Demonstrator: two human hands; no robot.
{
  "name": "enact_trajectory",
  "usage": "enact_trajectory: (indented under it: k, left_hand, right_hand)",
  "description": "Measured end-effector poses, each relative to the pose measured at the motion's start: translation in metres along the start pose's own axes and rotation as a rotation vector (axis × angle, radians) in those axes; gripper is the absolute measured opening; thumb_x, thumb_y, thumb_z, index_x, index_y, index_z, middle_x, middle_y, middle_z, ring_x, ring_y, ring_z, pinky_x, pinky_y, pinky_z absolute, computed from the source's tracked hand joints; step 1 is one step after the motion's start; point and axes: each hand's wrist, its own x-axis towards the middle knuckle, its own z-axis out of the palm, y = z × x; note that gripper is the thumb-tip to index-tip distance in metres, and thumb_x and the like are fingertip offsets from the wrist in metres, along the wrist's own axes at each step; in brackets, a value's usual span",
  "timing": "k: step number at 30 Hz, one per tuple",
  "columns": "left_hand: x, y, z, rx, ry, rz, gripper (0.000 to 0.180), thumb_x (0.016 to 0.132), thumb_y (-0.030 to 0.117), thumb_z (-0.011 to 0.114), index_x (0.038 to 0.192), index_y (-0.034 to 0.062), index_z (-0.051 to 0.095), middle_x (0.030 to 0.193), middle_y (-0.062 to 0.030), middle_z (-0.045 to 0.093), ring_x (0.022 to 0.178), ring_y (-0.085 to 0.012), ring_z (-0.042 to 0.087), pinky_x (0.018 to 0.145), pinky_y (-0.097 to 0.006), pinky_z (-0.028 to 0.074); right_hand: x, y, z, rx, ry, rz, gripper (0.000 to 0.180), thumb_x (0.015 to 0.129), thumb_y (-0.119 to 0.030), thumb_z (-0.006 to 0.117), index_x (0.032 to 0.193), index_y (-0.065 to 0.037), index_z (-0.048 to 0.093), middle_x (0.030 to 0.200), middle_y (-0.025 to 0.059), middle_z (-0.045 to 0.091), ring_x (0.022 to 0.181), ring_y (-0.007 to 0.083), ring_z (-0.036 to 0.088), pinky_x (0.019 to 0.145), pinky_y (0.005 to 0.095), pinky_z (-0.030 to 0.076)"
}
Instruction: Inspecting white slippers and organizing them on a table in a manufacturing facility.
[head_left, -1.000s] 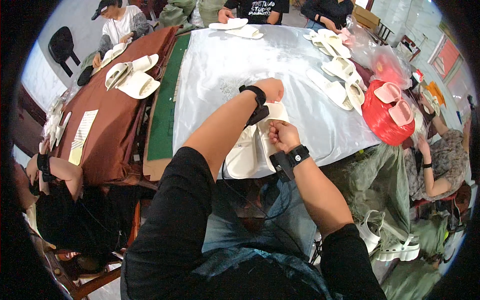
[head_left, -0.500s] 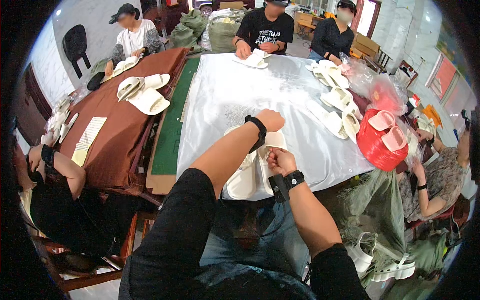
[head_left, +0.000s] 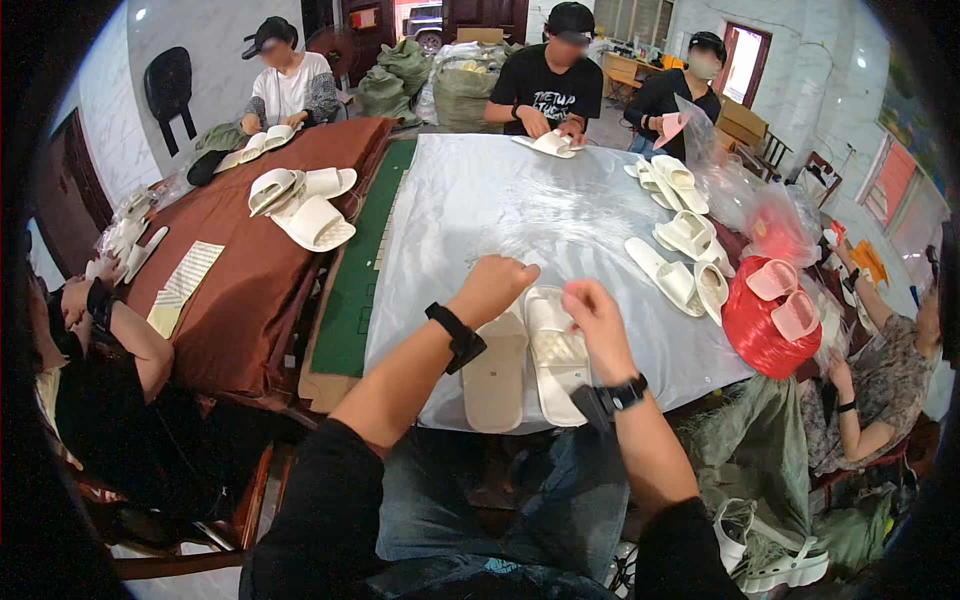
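Two cream slide slippers lie side by side at the near edge of the table covered in clear plastic sheeting [head_left: 440, 220]. The left slipper [head_left: 493, 375] shows a smooth, flat surface; its far part is behind my left hand [head_left: 500, 285]. That hand is closed, knuckles up, and what it may hold is hidden. The right slipper [head_left: 557, 350] shows its strap and quilted footbed. My right hand [head_left: 597, 312] is over its right side by the strap, fingers curled toward the thumb and slightly blurred. Anything small between those fingers cannot be made out.
More cream slippers [head_left: 685, 280] lie to the right, beside a red twine roll [head_left: 765, 325] topped with pink slippers [head_left: 783, 298]. A brown-covered table [head_left: 215, 310] stands left, holding slippers [head_left: 305, 205] and a paper sheet [head_left: 185, 285]. Several co-workers sit around; one handles a slipper [head_left: 550, 145].
My left hand has moved left and nearer, and my hands are farther apart. My right hand has shifted right, uncovering more of the right slipper. A co-worker at far right now holds up something pink.
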Motion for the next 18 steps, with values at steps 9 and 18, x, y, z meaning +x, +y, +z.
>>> enact_trajectory:
  k: [9, 18]
  left_hand:
    - [-0.041, -0.014, 0.013, -0.3, 0.154, -0.327, 0.011, 0.085, 0.01, 0.058, 0.095, 0.0086, 0.062, 0.078, -0.0097, 0.068, 0.071, -0.0272, 0.067, 0.06, -0.035, 0.051]
    - [-0.041, -0.012, 0.027, -1.417, 0.307, -0.866, 0.008, 0.089, 0.006, 0.062, 0.092, 0.0021, 0.056, 0.075, -0.0064, 0.066, 0.065, -0.0132, 0.063, 0.06, -0.025, 0.049]
  right_hand:
    - [0.075, 0.044, 0.051, -0.532, -0.212, -0.009, 0.017, 0.087, -0.017, 0.062, 0.089, 0.0, 0.064, 0.068, 0.0132, 0.063, 0.067, 0.0222, 0.064, 0.061, 0.0344, 0.047]
    - [0.071, 0.055, 0.053, -0.399, -0.155, -0.204, 0.017, 0.086, -0.019, 0.064, 0.089, -0.002, 0.061, 0.063, 0.0107, 0.053, 0.058, 0.0198, 0.048, 0.056, 0.0336, 0.039]
